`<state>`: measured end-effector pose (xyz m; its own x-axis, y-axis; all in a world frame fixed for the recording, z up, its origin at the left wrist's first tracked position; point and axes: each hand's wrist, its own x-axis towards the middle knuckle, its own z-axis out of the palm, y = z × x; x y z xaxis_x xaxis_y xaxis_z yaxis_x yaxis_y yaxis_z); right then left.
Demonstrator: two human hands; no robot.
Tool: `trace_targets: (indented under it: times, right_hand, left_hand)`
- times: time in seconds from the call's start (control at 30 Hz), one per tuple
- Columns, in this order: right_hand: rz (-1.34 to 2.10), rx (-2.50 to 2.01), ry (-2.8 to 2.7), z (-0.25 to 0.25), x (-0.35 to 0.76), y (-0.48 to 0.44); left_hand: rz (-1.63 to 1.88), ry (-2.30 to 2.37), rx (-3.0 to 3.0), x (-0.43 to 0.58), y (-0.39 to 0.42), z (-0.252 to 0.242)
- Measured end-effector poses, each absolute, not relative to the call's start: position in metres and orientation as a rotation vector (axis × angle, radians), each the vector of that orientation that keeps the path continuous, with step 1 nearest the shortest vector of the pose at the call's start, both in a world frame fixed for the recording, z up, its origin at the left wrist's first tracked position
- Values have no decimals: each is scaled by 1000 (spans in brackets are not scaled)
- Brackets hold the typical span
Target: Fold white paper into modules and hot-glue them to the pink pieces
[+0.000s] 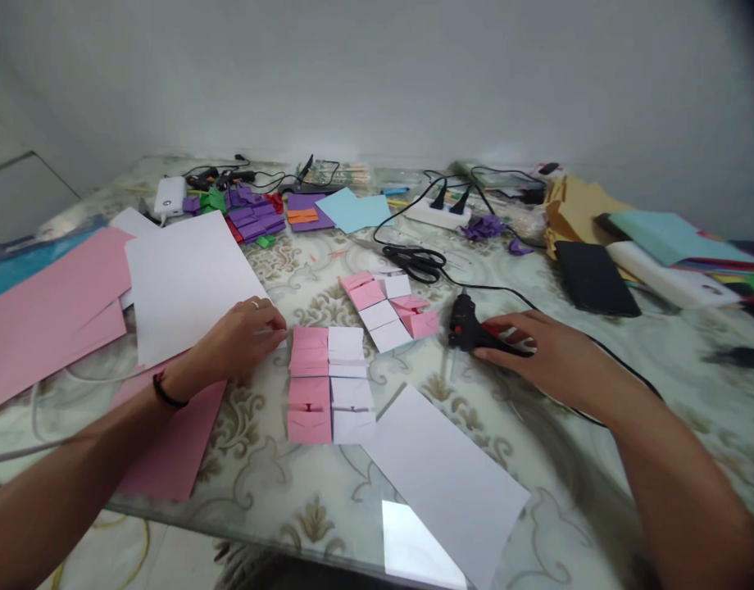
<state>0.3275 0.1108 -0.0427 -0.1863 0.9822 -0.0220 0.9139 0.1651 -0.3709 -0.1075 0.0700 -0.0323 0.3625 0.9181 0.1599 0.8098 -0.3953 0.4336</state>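
My right hand (524,344) has its fingers around the handle of a black glue gun (465,324), whose nozzle points away from me. Fingers bent together, my left hand (251,332) is by the upper left corner of a folded pink and white paper square (331,385); something thin and pale shows at its fingertips, too small to name. Behind that square lies a second folded pink and white piece (386,307), turned at an angle. A blank white sheet (447,475) lies in front, touching or close to the square's lower right corner.
Large white paper (186,279) and pink paper (57,303) cover the left side. Black scissors (417,260), a power strip (437,215) with cables and purple folded pieces (254,215) lie farther back. A black phone-like slab (595,279) and coloured paper stacks (678,238) are at right.
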Motion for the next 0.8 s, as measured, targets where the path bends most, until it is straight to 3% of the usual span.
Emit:
trace_targets:
  times: [0.43,0.8]
  right_hand:
    - [471,-1884,-2206,-38,325,109]
    - [426,-1830,-2217,-44,329,110]
  left_hand:
    - [734,1519,2336,-108,69,-27]
    - [658,1468,2394,-118,71,-33]
